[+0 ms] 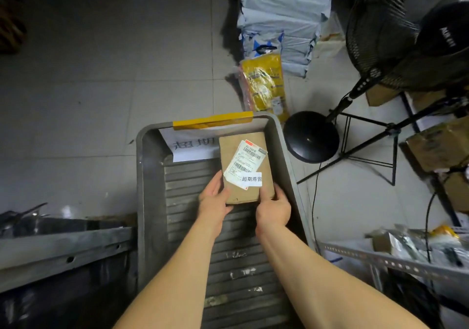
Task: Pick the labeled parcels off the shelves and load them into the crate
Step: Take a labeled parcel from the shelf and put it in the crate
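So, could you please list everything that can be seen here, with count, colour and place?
crate: one, grey, floor centre, yellow tape and a white paper sign at its far end
parcel: one, brown with white labels, inside the crate at the far right
mailers: a stack, grey, top centre
bag: one, yellow, beyond the crate
fan: one, black, upper right, round base beside the crate
boxes: several, brown, shelves at right
left hand: holds the parcel's near left corner
right hand: holds its near right corner
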The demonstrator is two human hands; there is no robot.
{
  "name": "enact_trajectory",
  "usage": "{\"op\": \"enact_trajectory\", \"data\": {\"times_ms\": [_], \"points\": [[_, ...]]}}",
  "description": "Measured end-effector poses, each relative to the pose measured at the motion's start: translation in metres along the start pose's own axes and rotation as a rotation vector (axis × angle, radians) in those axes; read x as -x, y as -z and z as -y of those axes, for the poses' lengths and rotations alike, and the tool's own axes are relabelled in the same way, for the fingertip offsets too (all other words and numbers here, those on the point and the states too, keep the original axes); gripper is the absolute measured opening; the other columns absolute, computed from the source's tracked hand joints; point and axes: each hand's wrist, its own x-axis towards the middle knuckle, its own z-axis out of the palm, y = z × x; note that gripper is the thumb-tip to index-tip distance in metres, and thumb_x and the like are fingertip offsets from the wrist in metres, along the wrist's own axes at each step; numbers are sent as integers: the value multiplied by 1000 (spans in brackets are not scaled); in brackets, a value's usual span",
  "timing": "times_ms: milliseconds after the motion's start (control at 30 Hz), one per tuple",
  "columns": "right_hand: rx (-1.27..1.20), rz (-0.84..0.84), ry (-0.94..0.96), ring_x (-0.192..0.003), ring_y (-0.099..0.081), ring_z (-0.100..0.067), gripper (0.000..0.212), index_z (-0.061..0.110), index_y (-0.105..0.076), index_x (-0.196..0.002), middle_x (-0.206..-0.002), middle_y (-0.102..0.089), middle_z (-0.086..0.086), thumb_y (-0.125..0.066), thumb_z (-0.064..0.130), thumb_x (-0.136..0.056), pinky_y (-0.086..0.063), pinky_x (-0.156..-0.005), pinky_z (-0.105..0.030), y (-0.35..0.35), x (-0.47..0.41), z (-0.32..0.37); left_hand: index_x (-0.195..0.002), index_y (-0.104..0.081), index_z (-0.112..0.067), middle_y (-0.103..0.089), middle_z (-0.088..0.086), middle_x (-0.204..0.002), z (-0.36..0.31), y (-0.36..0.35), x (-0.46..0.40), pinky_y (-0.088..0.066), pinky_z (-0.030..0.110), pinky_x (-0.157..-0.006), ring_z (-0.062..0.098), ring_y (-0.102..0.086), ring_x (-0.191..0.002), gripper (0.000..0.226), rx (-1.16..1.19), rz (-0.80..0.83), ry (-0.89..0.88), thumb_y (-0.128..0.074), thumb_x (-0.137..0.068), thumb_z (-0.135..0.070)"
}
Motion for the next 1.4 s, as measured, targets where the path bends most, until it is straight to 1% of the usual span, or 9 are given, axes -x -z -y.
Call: {"op": "enact_trajectory", "data": {"times_ms": [100, 233, 333, 433, 567, 667, 800, 1133, 1400], "points": [[134, 27, 61, -125, -62, -24, 40, 25, -62, -146, -117, -66, 7, -64, 28, -106, -50, -104, -38, 5, 1, 0, -151, -55, -35, -61, -14, -150, 3, 0, -2, -50, 59, -111, 17, -62, -132, 51, -5, -22, -14, -61, -107, -10], [132, 83, 73, -121, -56, -17, 49, 22, -53, -154, -138, -64, -1, -63, 23, -106, -46, -105, -35, 8, 11, 6, -154, -51, -36, -62, -20, -139, -3, 0, 6, -51, 54, -111, 15, -61, -127, 56, -97, -18, -24, -56, -108, -5], [127, 113, 92, -130, -55, -20, 58, 22, -44, -159, -150, -56, -1, -65, 22, -105, -45, -114, -38, 16, 23, 11, -149, -52, -40, -64, -31, -118, -8, 0, 17, -54, 39, -100, 10, -64, -120, 58, -192, 20, -62, -54, -106, -1], [230, 204, 165, -132, -56, -17, 56, 24, -46, -156, -147, -56, 5, -66, 22, -104, -47, -111, -35, 33, 33, 19, -151, -54, -29, -69, -13, -133, -9, 0, 33, -53, 21, -87, 7, -66, -120, 53, -252, 20, -106, -57, -105, -2], [684, 403, 521, -121, -64, -14, 30, 22, -65, -134, -131, -68, 5, -62, 21, -105, -55, -104, -34, 63, 49, 47, -134, -70, -21, -72, 3, -131, -21, -6, 74, -53, 25, -86, 13, -67, -104, 31, -476, -81, -212, -65, -103, -17], [1155, 479, 843, -118, -60, -22, 29, 19, -68, -131, -125, -67, -2, -58, 21, -104, -53, -98, -38, 86, 60, 80, -131, -72, -21, -72, -2, -127, -33, -9, 116, -51, 28, -94, 15, -64, -114, 28, -752, -99, -352, -62, -105, -25], [1418, 475, 969, -122, -56, -30, 36, 18, -62, -138, -129, -65, -7, -55, 18, -102, -53, -98, -45, 118, 79, 116, -138, -68, -21, -67, 4, -131, -47, -18, 172, -54, 39, -98, 23, -62, -117, 34, -1178, -133, -541, -50, -110, -29], [1481, 306, 1138, -121, -54, -31, 32, 18, -61, -134, -130, -62, -8, -53, 18, -103, -48, -93, -43, 246, 147, 121, -133, -63, -22, -68, 5, -127, -49, -58, 292, -49, 47, -94, 28, -60, -117, 32, -1784, -145, -832, -46, -106, -28], [1283, 36, 887, -122, -54, -34, 33, 19, -60, -134, -127, -62, -9, -53, 28, -103, -51, -99, -49, 421, 200, 48, -137, -62, -24, -66, 0, -133, 62, -127, 365, -50, 43, -96, 30, -59, -124, 36, -1841, 279, -1172, -49, -106, -38]]}}
